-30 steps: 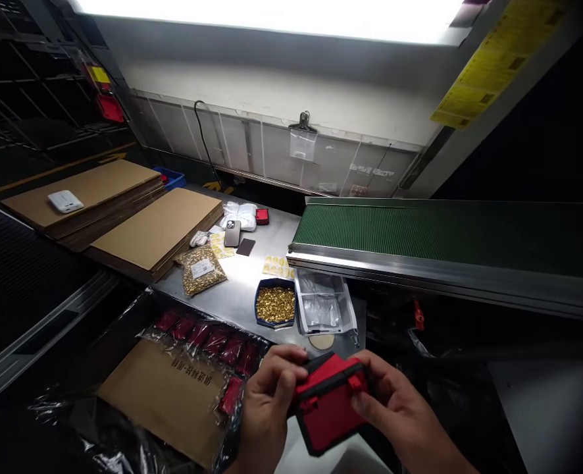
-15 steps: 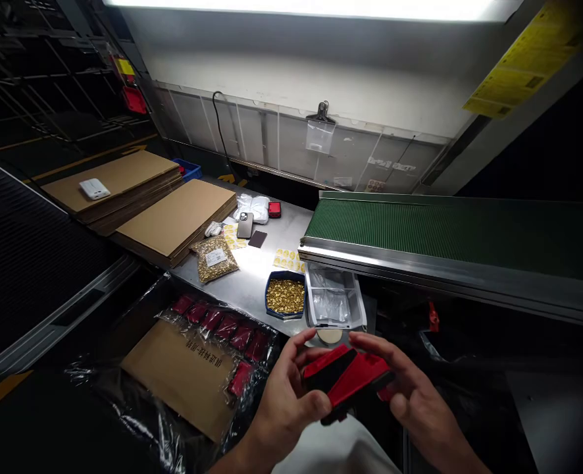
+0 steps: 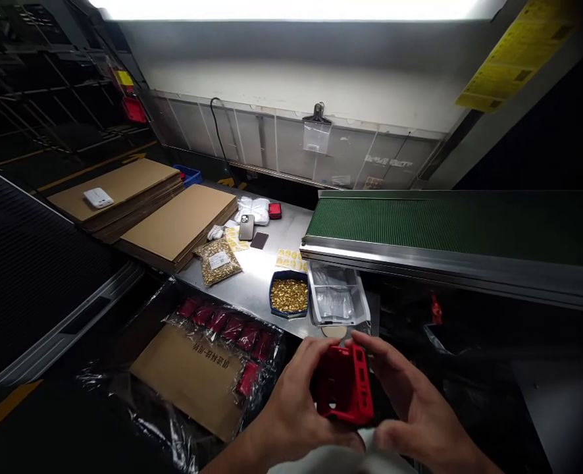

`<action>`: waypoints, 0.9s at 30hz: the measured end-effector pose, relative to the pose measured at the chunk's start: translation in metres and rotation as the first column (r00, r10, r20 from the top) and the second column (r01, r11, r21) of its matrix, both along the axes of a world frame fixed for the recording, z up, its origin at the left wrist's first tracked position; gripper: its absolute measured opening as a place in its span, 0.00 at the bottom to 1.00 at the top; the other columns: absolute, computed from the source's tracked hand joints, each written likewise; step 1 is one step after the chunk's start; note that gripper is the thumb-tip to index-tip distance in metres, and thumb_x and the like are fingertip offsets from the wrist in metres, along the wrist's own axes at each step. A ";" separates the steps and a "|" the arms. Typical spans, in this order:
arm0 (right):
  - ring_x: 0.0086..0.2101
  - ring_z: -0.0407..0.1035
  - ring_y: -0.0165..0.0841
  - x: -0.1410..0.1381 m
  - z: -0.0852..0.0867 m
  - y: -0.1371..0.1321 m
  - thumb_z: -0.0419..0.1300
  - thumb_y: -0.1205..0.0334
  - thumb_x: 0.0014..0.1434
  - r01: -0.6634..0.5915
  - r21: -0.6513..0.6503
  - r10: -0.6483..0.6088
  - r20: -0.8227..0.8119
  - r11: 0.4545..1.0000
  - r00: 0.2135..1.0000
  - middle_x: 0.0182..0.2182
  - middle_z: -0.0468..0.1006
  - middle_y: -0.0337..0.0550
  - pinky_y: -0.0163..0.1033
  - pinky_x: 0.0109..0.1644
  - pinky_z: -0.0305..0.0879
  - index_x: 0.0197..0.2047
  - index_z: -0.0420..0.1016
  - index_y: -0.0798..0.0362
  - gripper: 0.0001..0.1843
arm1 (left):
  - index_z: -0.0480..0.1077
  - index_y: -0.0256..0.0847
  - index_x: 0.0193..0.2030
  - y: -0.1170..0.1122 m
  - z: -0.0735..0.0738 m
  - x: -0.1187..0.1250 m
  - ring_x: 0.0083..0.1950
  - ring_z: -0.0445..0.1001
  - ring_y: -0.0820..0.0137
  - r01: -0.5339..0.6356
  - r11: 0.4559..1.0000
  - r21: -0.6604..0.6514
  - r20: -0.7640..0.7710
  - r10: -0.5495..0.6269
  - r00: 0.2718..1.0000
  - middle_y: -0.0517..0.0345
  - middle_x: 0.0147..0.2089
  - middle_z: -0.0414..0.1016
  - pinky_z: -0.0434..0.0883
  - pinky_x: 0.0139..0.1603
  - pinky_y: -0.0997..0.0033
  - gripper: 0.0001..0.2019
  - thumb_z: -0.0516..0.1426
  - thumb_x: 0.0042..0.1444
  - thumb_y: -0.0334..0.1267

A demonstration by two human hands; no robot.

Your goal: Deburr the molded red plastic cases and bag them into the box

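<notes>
Between my hands, at the lower middle of the head view, is a red and black plastic housing point(image 3: 363, 388). Its hollow red inside faces up, and a row of cut-outs runs along one red side wall. My left hand point(image 3: 304, 398) wraps around its left side, fingers over the top edge and thumb underneath. My right hand point(image 3: 414, 401) curves around the right side, its index fingertip at the upper corner and its thumb near the lower one. Just beyond sits a dark blue tray point(image 3: 272, 304) of small gold-coloured pieces. A white bin point(image 3: 363, 309) with clear plastic bags stands beside it.
A green conveyor belt point(image 3: 370, 220) extends right. Left are cardboard stacks point(image 3: 180, 220) and a bag of gold-coloured pieces point(image 3: 218, 261). A plastic-lined box holds several wrapped red items point(image 3: 232, 327) and a cardboard sheet point(image 3: 187, 378). A phone point(image 3: 246, 227) lies on the metal table point(image 3: 252, 289).
The housing has been turned over, so its hollow red inside shows instead of its red and black outer face. My left hand has shifted further around it. The view has moved slightly.
</notes>
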State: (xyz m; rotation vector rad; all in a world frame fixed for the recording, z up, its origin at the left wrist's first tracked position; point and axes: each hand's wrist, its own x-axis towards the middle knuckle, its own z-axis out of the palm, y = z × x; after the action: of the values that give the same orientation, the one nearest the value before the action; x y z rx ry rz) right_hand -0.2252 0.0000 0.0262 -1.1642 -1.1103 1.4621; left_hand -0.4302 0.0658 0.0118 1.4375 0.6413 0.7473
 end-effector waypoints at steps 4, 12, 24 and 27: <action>0.61 0.58 0.50 -0.004 0.008 0.000 0.72 0.38 0.45 -0.005 0.004 0.005 -0.008 1.000 1.000 0.63 0.61 0.50 0.50 0.66 0.59 0.64 0.61 0.43 0.48 | 0.64 0.48 0.62 -0.003 0.002 0.001 0.53 0.70 0.56 -0.023 1.000 0.009 0.033 0.023 0.999 0.49 0.56 0.66 0.73 0.51 0.60 0.49 0.77 0.30 0.42; 0.55 0.64 0.43 -0.007 0.019 0.001 0.64 0.50 0.62 -0.030 -0.052 0.030 0.002 0.998 1.000 0.54 0.68 0.47 0.47 0.61 0.63 0.57 0.68 0.43 0.22 | 0.63 0.52 0.63 -0.014 -0.007 0.000 0.51 0.71 0.57 -0.052 0.998 0.043 0.071 0.049 0.996 0.49 0.56 0.62 0.77 0.47 0.62 0.50 0.77 0.31 0.43; 0.43 0.68 0.36 0.000 0.022 0.007 0.55 0.49 0.68 -0.030 -0.052 0.033 0.071 0.998 0.997 0.41 0.72 0.44 0.39 0.47 0.67 0.44 0.76 0.48 0.13 | 0.62 0.55 0.64 -0.023 -0.002 0.003 0.53 0.71 0.57 -0.093 0.985 0.142 0.043 0.088 0.995 0.51 0.55 0.64 0.76 0.49 0.64 0.50 0.77 0.31 0.42; 0.49 0.66 0.40 0.002 0.023 0.005 0.64 0.42 0.59 -0.065 0.008 0.064 0.097 0.998 0.993 0.48 0.71 0.45 0.41 0.54 0.65 0.50 0.75 0.45 0.21 | 0.63 0.54 0.64 -0.024 -0.003 0.003 0.52 0.71 0.57 -0.091 0.984 0.150 0.047 0.085 0.995 0.50 0.55 0.63 0.78 0.47 0.64 0.49 0.76 0.32 0.43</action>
State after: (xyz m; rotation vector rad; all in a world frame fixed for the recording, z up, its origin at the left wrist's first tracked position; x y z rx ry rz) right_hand -0.2232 0.0050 0.0496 -1.2118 -1.2310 1.4595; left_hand -0.4276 0.0417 0.0091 1.5373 0.6309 0.9087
